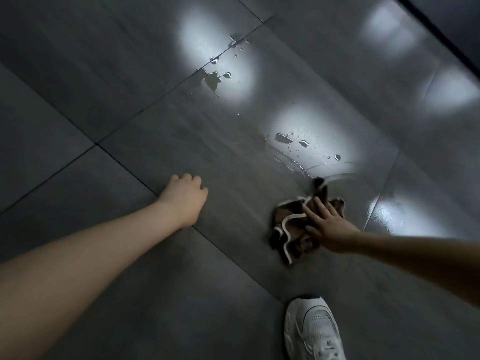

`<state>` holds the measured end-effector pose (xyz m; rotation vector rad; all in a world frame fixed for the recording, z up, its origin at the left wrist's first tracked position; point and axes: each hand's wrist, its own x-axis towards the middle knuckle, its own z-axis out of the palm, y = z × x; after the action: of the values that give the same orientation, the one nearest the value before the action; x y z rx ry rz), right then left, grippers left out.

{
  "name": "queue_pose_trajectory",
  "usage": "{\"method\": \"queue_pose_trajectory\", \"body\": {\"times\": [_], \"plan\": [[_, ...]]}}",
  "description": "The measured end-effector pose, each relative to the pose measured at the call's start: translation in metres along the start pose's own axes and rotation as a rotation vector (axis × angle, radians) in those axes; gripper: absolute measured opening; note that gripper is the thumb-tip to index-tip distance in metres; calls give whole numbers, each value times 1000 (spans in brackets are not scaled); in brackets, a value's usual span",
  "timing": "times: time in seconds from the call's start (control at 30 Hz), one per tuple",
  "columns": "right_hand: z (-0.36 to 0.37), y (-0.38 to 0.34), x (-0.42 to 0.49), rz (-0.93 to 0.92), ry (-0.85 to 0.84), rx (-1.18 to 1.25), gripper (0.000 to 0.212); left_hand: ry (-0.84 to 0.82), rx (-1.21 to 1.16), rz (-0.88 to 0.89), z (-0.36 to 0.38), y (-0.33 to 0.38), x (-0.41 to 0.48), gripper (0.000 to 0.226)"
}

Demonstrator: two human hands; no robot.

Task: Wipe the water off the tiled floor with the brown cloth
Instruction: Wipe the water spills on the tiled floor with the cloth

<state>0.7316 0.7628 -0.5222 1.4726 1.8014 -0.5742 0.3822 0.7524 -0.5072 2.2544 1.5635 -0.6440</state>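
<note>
A crumpled brown cloth [292,229] with a white edge lies on the dark grey tiled floor [130,74]. My right hand [330,227] lies flat on the cloth's right side, fingers spread, pressing it down. Just beyond the cloth a curved wet smear [298,165] arcs across the tile. Small puddles and drops [285,138] sit past it, and a larger patch of water [213,79] lies farther away by a grout line. My left hand [185,197] rests on the floor to the cloth's left, fingers curled under, holding nothing.
My white sneaker [313,331] stands on the tile at the bottom, near the cloth. Bright light reflections [389,29] shine on the glossy floor. A dark edge [441,32] runs along the top right corner.
</note>
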Motion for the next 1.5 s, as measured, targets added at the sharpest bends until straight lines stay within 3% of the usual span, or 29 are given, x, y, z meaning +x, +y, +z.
{"method": "queue_pose_trajectory", "body": {"times": [0.1,0.23,0.3,0.47,0.53,0.63,0.73,0.87,0.93,1.13,1.2,1.27,1.4,1.5], "plan": [[21,-22,4,205,264,364,66,-32,33,9,-14,10,11,45],[6,-69,44,422,512,523,66,-27,-26,-68,-21,43,35,50],[-15,-84,68,324,598,500,64,-18,-71,-114,-21,65,46,56],[-22,-59,89,-193,761,244,54,-18,-112,-208,-29,109,63,70],[-5,-11,88,-207,813,205,49,-45,-91,-189,-34,119,69,72],[27,71,76,136,831,339,52,-56,-77,-165,-42,128,78,74],[38,123,69,476,736,525,59,-66,-71,-171,-47,137,85,77],[-16,125,107,668,621,659,62,-68,-59,-192,-48,142,88,80],[-45,98,129,540,636,590,62,-60,-56,-201,-48,143,87,80],[-54,-19,126,-245,787,237,57,-51,-96,-273,-42,143,83,75],[-48,-10,122,-410,817,168,59,-52,-106,-279,-41,141,82,73],[-47,26,129,-445,881,184,62,-75,-92,-269,-42,139,80,72],[-51,107,148,-89,918,331,63,-146,-50,-243,-51,131,79,65],[-81,100,163,231,800,542,58,-249,40,-213,-60,119,74,52]]}}
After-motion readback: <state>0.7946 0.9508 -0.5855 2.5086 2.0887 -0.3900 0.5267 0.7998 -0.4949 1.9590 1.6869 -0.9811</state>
